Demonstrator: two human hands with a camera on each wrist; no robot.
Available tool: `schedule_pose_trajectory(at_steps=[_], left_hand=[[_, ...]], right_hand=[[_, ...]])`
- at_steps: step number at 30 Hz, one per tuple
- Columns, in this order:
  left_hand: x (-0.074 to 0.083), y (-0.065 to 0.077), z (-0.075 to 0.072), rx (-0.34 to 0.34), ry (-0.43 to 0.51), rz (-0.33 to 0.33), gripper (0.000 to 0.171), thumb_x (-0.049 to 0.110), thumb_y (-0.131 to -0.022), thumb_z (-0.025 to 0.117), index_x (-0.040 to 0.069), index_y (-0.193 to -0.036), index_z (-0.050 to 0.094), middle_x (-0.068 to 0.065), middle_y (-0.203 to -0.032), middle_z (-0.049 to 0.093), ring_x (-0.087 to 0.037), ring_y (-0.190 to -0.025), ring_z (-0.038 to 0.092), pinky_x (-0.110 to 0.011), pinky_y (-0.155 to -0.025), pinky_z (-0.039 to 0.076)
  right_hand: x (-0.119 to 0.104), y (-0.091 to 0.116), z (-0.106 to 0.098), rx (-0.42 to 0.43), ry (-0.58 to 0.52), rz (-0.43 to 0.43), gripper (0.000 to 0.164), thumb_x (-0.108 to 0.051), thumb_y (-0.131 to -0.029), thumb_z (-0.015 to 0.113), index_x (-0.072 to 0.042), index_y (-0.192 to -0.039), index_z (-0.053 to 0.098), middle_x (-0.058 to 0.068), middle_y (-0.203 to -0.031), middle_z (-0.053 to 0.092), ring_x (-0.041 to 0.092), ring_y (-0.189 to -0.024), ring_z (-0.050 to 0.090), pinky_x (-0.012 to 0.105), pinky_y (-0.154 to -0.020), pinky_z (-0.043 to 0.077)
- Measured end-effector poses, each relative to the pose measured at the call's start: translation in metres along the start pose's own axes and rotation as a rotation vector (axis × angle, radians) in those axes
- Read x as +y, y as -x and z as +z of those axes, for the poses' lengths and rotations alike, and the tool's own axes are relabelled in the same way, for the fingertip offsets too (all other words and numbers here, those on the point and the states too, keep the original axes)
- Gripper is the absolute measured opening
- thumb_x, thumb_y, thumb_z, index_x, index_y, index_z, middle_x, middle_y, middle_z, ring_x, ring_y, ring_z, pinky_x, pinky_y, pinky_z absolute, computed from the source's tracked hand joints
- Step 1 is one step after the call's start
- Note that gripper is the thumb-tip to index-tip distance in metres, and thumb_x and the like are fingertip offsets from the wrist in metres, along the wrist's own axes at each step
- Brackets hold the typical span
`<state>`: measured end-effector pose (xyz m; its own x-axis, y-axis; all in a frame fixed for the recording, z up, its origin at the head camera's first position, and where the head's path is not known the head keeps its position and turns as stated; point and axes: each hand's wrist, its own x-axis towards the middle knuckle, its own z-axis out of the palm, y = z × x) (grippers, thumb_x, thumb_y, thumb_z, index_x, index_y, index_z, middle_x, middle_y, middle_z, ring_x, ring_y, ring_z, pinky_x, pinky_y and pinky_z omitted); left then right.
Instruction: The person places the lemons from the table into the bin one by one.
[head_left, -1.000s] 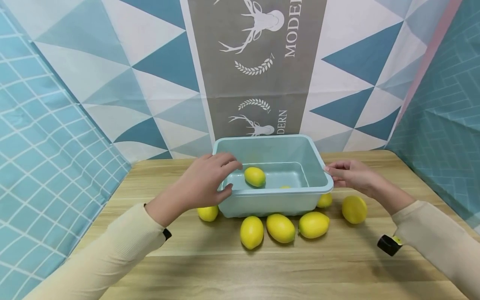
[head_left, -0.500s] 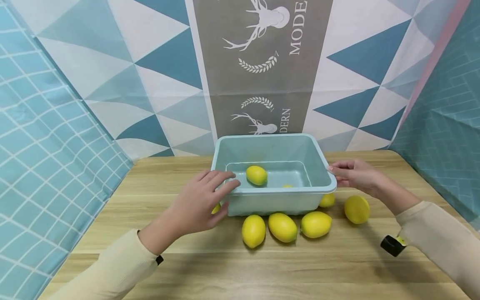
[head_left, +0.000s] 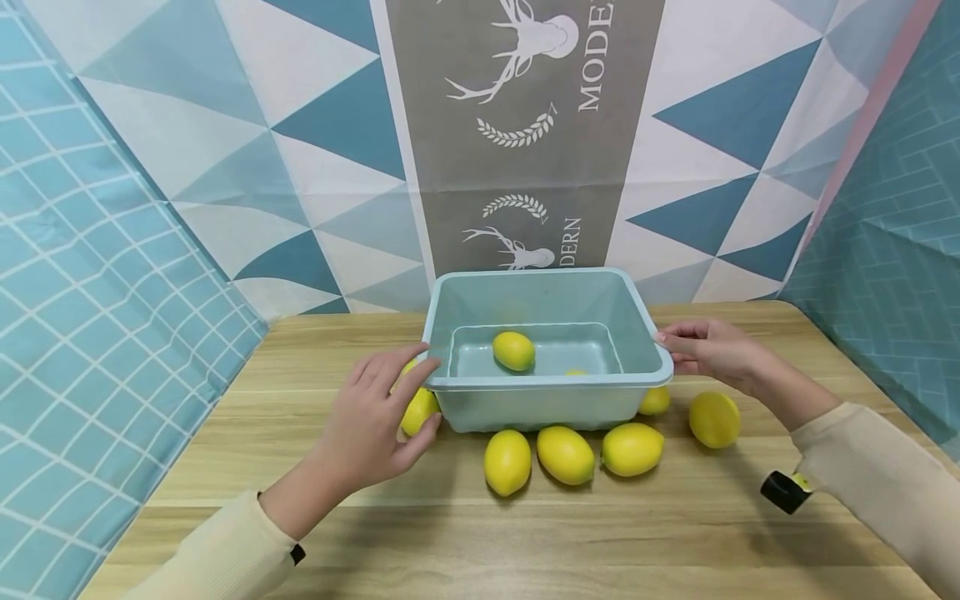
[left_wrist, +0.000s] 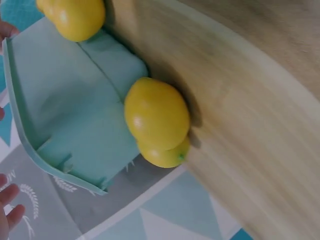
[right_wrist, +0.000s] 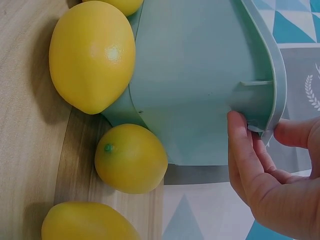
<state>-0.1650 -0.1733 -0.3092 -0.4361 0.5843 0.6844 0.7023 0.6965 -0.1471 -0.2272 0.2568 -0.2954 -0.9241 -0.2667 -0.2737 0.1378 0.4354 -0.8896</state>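
A pale blue plastic bin (head_left: 540, 406) stands on the wooden table. Inside lies one lemon (head_left: 513, 351), and a sliver of another shows behind the front wall. My right hand (head_left: 708, 350) pinches the bin's right rim between thumb and fingers; the right wrist view shows the fingertips under the lip. At the left side, my left hand (head_left: 367, 425) hovers by the front left corner with fingers loosely spread, holding nothing. Partly behind it is a lemon (head_left: 420, 411), close to the bin. The left wrist view shows that lemon (left_wrist: 157, 114) overlapping a second lemon (left_wrist: 165, 155).
Three lemons lie along the bin's front, among them the middle lemon (head_left: 566, 456). At the right side are a lemon (head_left: 655, 401) near the bin's wall and another lemon (head_left: 714, 419) under the right wrist. A patterned wall covering (head_left: 525, 150) rises behind the bin.
My left hand has moved off the bin's front left rim, leftward and toward me, uncovering the lemons there. My right hand keeps its pinch on the rim. The bin has not moved on the table.
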Motion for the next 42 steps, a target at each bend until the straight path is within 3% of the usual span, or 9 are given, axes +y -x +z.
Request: schedule_pose_trajectory(at_steps=[5, 12, 19, 23, 27, 33, 37, 42], left_hand=[[-0.004, 0.008, 0.002, 0.058, 0.023, 0.009, 0.051, 0.044, -0.092, 0.041, 0.006, -0.121, 0.06, -0.016, -0.127, 0.057, -0.031, -0.109, 0.055, -0.047, -0.093, 0.046], [-0.014, 0.015, 0.006, 0.138, 0.026, 0.079, 0.049, 0.042, -0.09, 0.045, 0.006, -0.118, 0.062, -0.016, -0.125, 0.058, -0.031, -0.108, 0.056, -0.048, -0.087, 0.047], [-0.029, 0.025, 0.007, 0.136, -0.004, 0.163, 0.047, 0.042, -0.09, 0.046, 0.006, -0.115, 0.063, -0.017, -0.116, 0.061, -0.031, -0.104, 0.056, -0.045, -0.086, 0.045], [-0.042, 0.033, 0.008, 0.09, -0.039, 0.217, 0.047, 0.042, -0.091, 0.044, 0.006, -0.113, 0.063, -0.017, -0.111, 0.062, -0.032, -0.102, 0.057, -0.045, -0.088, 0.044], [-0.052, 0.041, 0.009, -0.022, -0.092, 0.266, 0.048, 0.043, -0.094, 0.04, 0.007, -0.116, 0.062, -0.016, -0.115, 0.063, -0.031, -0.105, 0.057, -0.046, -0.091, 0.044], [-0.062, 0.047, 0.012, -0.143, -0.117, 0.279, 0.048, 0.044, -0.095, 0.037, 0.01, -0.12, 0.059, -0.014, -0.12, 0.062, -0.03, -0.112, 0.054, -0.046, -0.095, 0.044], [-0.067, 0.052, 0.016, -0.195, -0.098, 0.28, 0.046, 0.041, -0.088, 0.053, 0.01, -0.122, 0.058, -0.014, -0.123, 0.061, -0.03, -0.114, 0.054, -0.047, -0.095, 0.044], [-0.071, 0.062, 0.023, -0.331, -0.048, 0.259, 0.068, 0.036, -0.071, 0.075, 0.013, -0.131, 0.052, -0.014, -0.132, 0.057, -0.031, -0.122, 0.051, -0.048, -0.101, 0.043]], right_hand=[[0.0, 0.0, 0.0, 0.001, -0.006, 0.0, 0.053, -0.027, -0.1, 0.049, 0.012, -0.134, 0.038, -0.011, -0.095, 0.061, 0.002, -0.086, 0.064, 0.019, -0.081, 0.057], [0.001, -0.001, -0.001, -0.005, -0.007, -0.003, 0.054, -0.027, -0.1, 0.049, 0.012, -0.135, 0.037, -0.011, -0.095, 0.062, 0.002, -0.086, 0.064, 0.019, -0.081, 0.057], [0.001, 0.0, 0.0, -0.008, -0.02, -0.002, 0.056, -0.027, -0.1, 0.049, 0.013, -0.137, 0.036, -0.012, -0.096, 0.062, 0.002, -0.086, 0.064, 0.02, -0.082, 0.057], [0.001, 0.0, -0.001, -0.007, -0.026, 0.001, 0.054, -0.026, -0.1, 0.05, 0.012, -0.136, 0.037, -0.011, -0.095, 0.061, 0.003, -0.085, 0.063, 0.019, -0.081, 0.057], [0.002, 0.0, -0.001, -0.005, -0.024, 0.002, 0.054, -0.026, -0.1, 0.05, 0.012, -0.136, 0.037, -0.011, -0.095, 0.062, 0.003, -0.085, 0.063, 0.02, -0.082, 0.057], [0.002, -0.001, -0.002, -0.001, -0.022, -0.001, 0.055, -0.027, -0.1, 0.051, 0.012, -0.136, 0.037, -0.011, -0.095, 0.062, 0.003, -0.086, 0.064, 0.02, -0.081, 0.057], [0.002, -0.001, -0.001, 0.002, -0.02, -0.002, 0.055, -0.028, -0.1, 0.05, 0.011, -0.136, 0.037, -0.011, -0.096, 0.062, 0.003, -0.086, 0.064, 0.019, -0.081, 0.057], [0.002, 0.001, 0.001, 0.012, -0.007, -0.012, 0.056, -0.027, -0.1, 0.049, 0.013, -0.137, 0.036, -0.01, -0.096, 0.062, 0.003, -0.085, 0.064, 0.019, -0.081, 0.057]])
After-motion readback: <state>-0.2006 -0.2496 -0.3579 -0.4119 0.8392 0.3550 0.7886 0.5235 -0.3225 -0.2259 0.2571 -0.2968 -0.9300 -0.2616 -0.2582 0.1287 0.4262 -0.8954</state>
